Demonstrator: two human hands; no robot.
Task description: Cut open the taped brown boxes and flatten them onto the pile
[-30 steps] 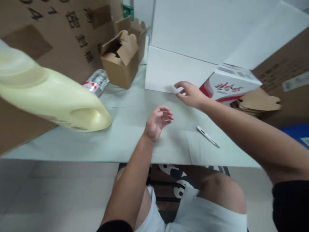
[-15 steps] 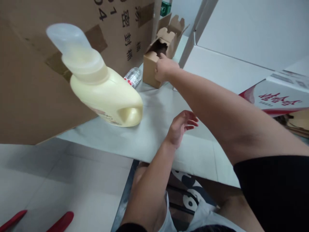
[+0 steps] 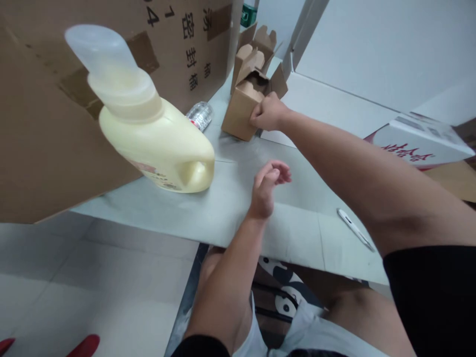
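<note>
Cardboard box [image 3: 243, 106], flaps open, gripped by right hand [image 3: 268, 114].

Large brown carton [image 3: 44, 148]: black print, digits "4" and "1" cut by the top edge; beside them Chinese characters, apparently 密封桶
White-and-red box [image 3: 420, 141]: red Chinese characters, upside down, not legible
Cream jug [image 3: 163, 144]: label print too small to read

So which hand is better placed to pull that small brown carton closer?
Probably right. The right hand grips the small brown carton; the left hand is open and empty over the table, short of it.
</note>
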